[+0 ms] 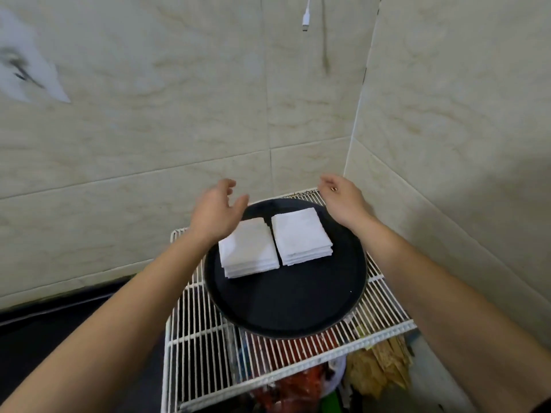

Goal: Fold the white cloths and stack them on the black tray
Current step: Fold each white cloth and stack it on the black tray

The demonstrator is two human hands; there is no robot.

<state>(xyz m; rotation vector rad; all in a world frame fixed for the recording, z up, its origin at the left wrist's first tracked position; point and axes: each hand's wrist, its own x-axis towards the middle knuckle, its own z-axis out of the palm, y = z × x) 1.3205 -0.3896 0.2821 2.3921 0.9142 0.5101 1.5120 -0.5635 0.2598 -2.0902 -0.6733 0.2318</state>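
A round black tray (pixel 286 305) lies on a white wire rack. Two stacks of folded white cloths sit side by side on its far half: the left stack (pixel 249 253) and the right stack (pixel 301 236). My left hand (pixel 217 213) hovers above the far left corner of the left stack, fingers relaxed and empty. My right hand (pixel 343 201) hovers over the tray's far right rim, fingers loosely curled and holding nothing. Neither hand touches the cloths.
The white wire rack (pixel 208 347) stands in a corner of beige tiled walls. Red, green and tan items lie beneath the rack. A white cable plug (pixel 305 23) hangs from above. A dark counter (pixel 59 317) lies at the left.
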